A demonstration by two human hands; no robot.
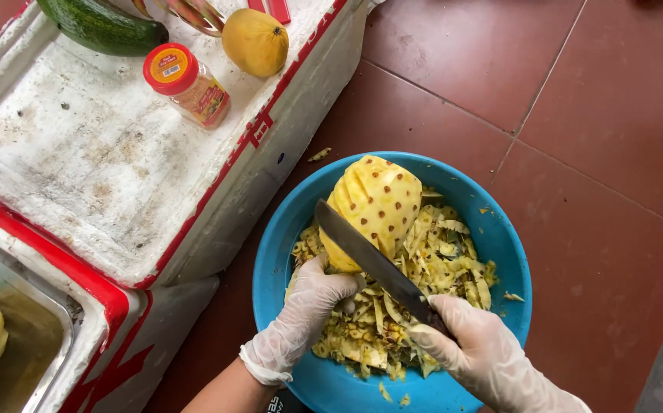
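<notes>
A peeled yellow pineapple (373, 203) with brown eyes is held tilted over a blue plastic basin (500, 237) full of pineapple peelings (423, 275). My left hand (308, 310), in a clear thin glove, grips the pineapple's lower end. My right hand (477, 348), also gloved, holds the handle of a long dark knife (370, 260). The blade lies across the lower part of the fruit, its tip pointing up and left.
A white foam box lid (102, 160) with red trim lies at left. On it rest a red-capped jar (188, 84), a yellow fruit (255, 42) and a green cucumber (102, 27). A metal tray (33, 336) with peeled pineapple sits bottom left. Red floor tiles (599, 115) surround the basin.
</notes>
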